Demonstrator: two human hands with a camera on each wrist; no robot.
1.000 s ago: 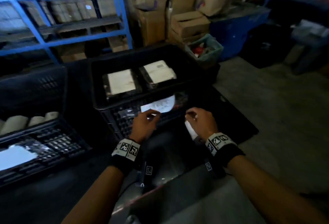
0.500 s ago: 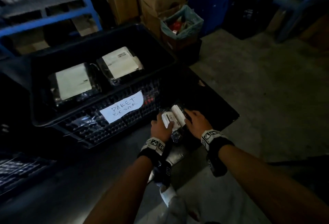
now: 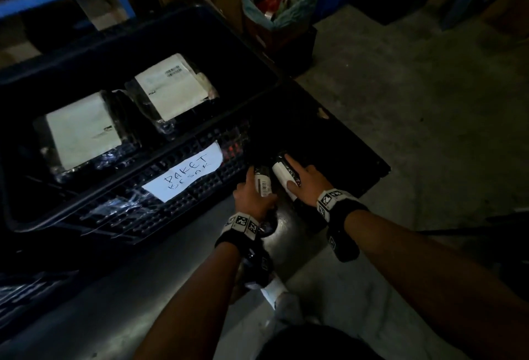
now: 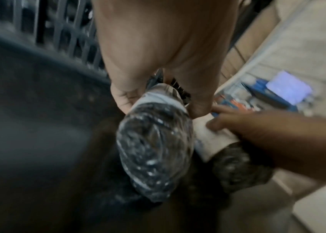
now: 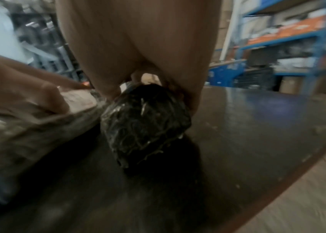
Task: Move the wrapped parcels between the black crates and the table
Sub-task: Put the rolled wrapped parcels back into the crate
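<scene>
While both hands grasp parcels at the table's far end, the parts read as follows.

Writing: a white paper sign [image 3: 183,173] on the black crate [image 3: 143,213] front reads "PAKET" over a second word that looks like "BESAR"; print on the parcel labels is too small to read.

Count: two flat parcels with pale labels [image 3: 83,130] [image 3: 171,87] lie side by side inside the crate; two small rolled parcels are in the hands.

Left hand [image 3: 252,196]: fingers and thumb curled round the left small parcel [image 3: 262,183], a black-wrapped roll with a white label, just in front of the crate's wall below the sign's right end.

Right hand [image 3: 303,179]: clasps the right small parcel [image 3: 283,173] from above, forefinger lying along it, thumb at its near side.

Relation: the two held parcels lie just beside each other, low over the dark table [image 3: 343,142]; contact with it cannot be told.

Wrists: each wears a black band with chequered markers.
</scene>
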